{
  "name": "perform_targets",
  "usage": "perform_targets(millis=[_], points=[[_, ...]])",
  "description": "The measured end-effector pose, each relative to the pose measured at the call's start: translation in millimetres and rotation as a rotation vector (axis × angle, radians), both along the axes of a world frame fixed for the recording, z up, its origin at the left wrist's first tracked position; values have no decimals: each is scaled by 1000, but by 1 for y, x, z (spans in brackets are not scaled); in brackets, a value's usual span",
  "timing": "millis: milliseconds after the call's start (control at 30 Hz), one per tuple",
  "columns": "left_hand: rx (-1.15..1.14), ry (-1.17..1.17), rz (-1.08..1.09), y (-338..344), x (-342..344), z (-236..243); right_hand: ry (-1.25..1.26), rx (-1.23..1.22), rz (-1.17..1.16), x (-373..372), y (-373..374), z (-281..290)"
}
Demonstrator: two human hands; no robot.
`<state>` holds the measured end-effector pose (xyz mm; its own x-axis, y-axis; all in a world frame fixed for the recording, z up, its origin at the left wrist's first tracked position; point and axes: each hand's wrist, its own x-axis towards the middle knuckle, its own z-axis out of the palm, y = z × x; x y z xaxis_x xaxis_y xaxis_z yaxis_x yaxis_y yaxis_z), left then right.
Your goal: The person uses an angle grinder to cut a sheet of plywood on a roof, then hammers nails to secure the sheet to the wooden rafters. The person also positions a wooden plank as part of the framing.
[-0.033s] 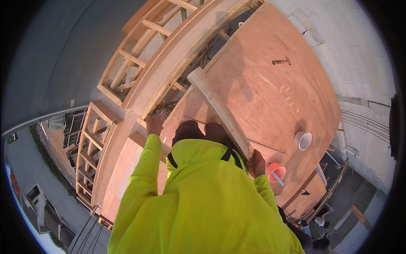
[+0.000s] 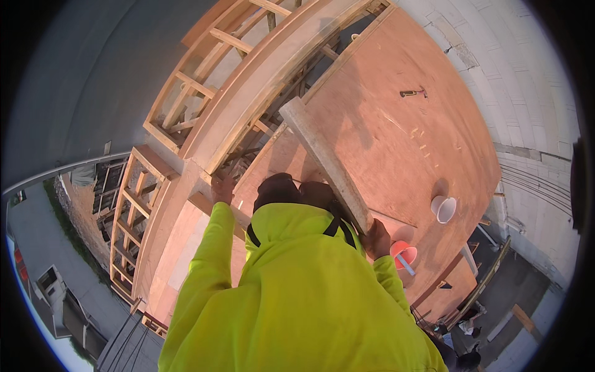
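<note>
My right hand is closed round the near end of a long, weathered wooden plank. The plank slants away to the upper left over the reddish plywood deck, its far end by the gap along the deck's edge. My left hand, fingers apart, rests by the end of a timber beam that borders this gap. Whether it presses on the wood is hard to make out. Both arms wear bright yellow sleeves.
On the deck lie a hammer and some wood scraps. A white bucket stands to the right, with a red bucket nearer my right hand. Open timber framing runs along the left, beside a drop to a road. A block wall rises at right.
My left hand has shifted slightly down and left against the beam's end. The plank's far end has swung a little to the right, with my right hand still on it.
</note>
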<state>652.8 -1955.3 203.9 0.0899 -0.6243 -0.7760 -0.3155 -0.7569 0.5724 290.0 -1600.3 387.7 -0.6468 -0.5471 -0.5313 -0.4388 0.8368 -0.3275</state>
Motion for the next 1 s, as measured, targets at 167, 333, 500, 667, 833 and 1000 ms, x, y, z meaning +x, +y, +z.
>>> perform_targets(millis=[167, 333, 500, 667, 833, 1000], points=[[257, -252, 116, 108, 120, -38, -21, -33, 38, -78, 10, -30], [354, -388, 174, 135, 22, 17, 65, -26, 124, -149, -18, -58], [265, -294, -47, 91, -51, -15, 50, 88, 129, -198, -77, -63], [142, -88, -64, -29, -151, -4, 38, 126, 175, -246, -114, -73], [41, 97, -76, -96, -224, 38, 59, 183, 205, -286, -164, -80], [10, -110, -624, -110, -282, 109, 34, 221, 187, -327, -203, -86]])
